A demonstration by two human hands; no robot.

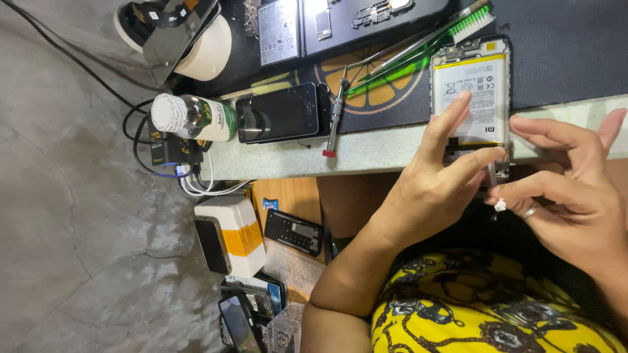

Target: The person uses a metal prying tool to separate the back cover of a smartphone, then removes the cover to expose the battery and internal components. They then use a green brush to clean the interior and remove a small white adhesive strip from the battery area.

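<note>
Yellow fabric with a black chain print lies nearest the lens, soft and creased, covering your lap. Above it your left hand is spread loosely, its index finger laid flat along the white battery and its thumb reaching to the lower end of the opened phone; nothing is clasped. Your right hand, ringed on one finger, pinches a slim metal tool whose tip meets that same lower end, with a tiny white piece just under the fingertips. Opened phone: a flat rectangle, back removed, battery filling the frame, overhanging the pale edge of the bench directly between both hands. Farther left on the dark rubber mat lie a small screwdriver with a red cap, a glossy black phone, a green-handled brush and a white-capped bottle.
</note>
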